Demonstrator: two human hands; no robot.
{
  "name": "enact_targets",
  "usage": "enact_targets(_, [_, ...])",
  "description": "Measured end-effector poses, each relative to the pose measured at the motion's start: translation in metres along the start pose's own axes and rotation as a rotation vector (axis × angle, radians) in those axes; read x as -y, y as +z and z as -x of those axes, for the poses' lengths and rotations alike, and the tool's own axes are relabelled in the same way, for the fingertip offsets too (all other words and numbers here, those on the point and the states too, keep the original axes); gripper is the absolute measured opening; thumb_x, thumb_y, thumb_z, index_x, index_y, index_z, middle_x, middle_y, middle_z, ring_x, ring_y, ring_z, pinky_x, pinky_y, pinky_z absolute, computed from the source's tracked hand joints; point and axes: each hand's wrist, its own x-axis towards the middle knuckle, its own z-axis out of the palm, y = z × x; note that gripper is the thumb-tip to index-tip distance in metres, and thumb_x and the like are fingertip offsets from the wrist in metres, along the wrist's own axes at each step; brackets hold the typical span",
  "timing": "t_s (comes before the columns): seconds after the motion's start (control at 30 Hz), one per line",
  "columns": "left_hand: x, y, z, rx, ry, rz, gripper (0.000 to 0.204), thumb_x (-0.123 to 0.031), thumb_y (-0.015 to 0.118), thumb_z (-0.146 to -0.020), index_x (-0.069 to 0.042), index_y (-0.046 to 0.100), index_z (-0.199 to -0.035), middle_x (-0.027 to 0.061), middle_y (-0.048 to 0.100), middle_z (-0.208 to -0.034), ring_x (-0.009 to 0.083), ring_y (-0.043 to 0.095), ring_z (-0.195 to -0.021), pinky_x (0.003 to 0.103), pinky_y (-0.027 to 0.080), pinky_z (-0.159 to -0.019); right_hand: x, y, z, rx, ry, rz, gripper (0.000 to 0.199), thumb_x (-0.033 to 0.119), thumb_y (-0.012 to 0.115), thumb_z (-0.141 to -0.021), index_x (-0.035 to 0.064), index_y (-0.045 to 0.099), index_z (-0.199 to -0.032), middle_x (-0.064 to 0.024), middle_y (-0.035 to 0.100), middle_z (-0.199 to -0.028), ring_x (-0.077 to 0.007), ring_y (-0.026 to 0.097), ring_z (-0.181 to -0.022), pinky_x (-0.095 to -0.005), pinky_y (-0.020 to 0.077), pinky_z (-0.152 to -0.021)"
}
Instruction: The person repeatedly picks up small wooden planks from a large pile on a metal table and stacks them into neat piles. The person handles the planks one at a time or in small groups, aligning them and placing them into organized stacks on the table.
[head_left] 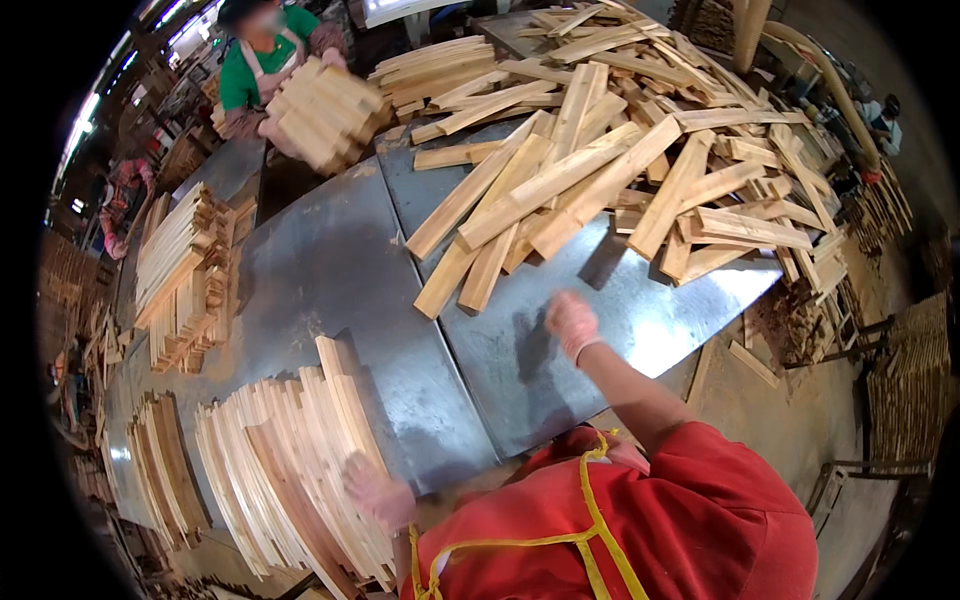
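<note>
My left hand (378, 491), in a pale pinkish glove, lies against the right end of a row of wooden boards (290, 460) standing side by side on the metal table. Its fingers are stretched out and touch the outermost board. My right hand (573, 325), gloved alike, is over the bare metal in front of a loose heap of wooden boards (560, 190). Motion smears its fingers, and no board shows in it. The nearest heap boards lie crosswise over one another, apart from this hand.
The metal table (320, 250) has a seam across it. More stacked boards (185, 270) stand at the left, with a smaller row (165, 470) nearer. Across the table a person in green (265, 60) holds a bundle of boards (325, 112). Wood stacks (908, 380) stand at the right.
</note>
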Motion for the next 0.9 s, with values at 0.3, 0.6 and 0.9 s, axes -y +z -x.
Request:
enact_targets(0.3, [-0.278,-0.097,-0.165,-0.218,0.68,0.38,0.088,-0.04,0.082,-0.077,-0.006,0.047,-0.151,0.0162,0.046,-0.154,0.039,0.038,-0.145,0.052,0.03,-0.121,0.106,-0.011,-0.126,-0.295,-0.121,-0.155,0.042,0.031,0.077,-0.092,0.0149,0.057,-0.126,-0.0029,0.061,-0.107,-0.019,0.062,-0.091,-0.0379,0.0528,-0.077])
enact_targets(0.6, [-0.386,-0.099,-0.217,0.467,0.484,0.648,0.105,-0.042,0.085,-0.08,-0.011,0.029,-0.163,0.0221,0.045,-0.159,0.0369,0.045,-0.145,0.04,0.04,-0.117,0.07,0.002,-0.115,-0.063,0.109,-0.256,0.056,0.012,0.064,-0.095,0.0123,0.046,-0.148,-0.009,0.06,-0.138,-0.0282,0.061,-0.123,-0.0462,0.0539,-0.1])
enact_targets(0.9, [-0.247,-0.016,-0.085,0.969,0.119,1.659,0.086,-0.021,0.082,-0.083,-0.003,0.04,-0.156,0.0127,0.063,-0.136,0.024,0.06,-0.126,0.035,0.048,-0.107,0.017,0.02,0.012,0.337,0.258,-0.027,0.053,0.002,0.058,-0.095,0.0075,0.047,-0.147,-0.0097,0.066,-0.13,-0.0266,0.065,-0.118,-0.0471,0.0549,-0.1])
